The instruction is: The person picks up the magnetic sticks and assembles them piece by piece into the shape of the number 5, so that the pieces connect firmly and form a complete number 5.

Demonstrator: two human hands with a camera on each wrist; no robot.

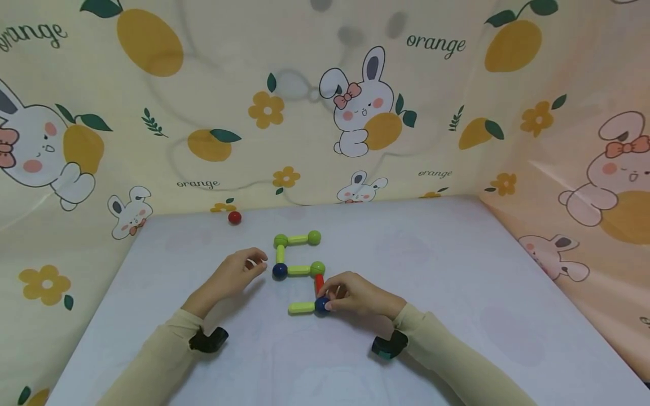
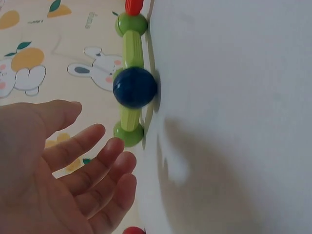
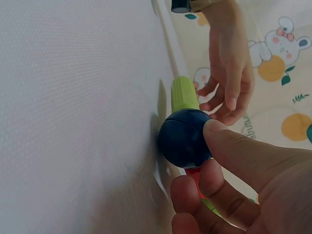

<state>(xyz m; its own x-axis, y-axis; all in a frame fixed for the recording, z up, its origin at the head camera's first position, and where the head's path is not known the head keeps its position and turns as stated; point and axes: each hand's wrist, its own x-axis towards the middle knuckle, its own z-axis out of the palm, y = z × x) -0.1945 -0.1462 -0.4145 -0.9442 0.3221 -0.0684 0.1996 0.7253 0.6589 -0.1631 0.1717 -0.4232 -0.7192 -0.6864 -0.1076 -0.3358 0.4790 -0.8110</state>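
Note:
Balls and rods joined in an S-like chain lie on the table. At its lower end, my right hand (image 1: 358, 294) pinches a dark blue ball (image 3: 184, 138), thumb on its side and fingers by the red rod (image 1: 319, 284). From that ball a yellow-green rod (image 1: 302, 308) points left. The red rod runs up to a green ball (image 1: 317, 268), and another yellow-green rod (image 1: 298, 270) links that to a second blue ball (image 1: 280, 271). Just left of this ball hovers my left hand (image 1: 235, 277), fingers loosely bent around nothing. Two more green balls, one of them here (image 1: 314, 237), form the top.
A loose red ball (image 1: 235, 217) lies near the table's back edge, left of the chain. The white table (image 1: 447, 270) meets a patterned cloth backdrop (image 1: 304, 152) behind and at both sides. Each wrist wears a dark camera, such as this left one (image 1: 209, 340).

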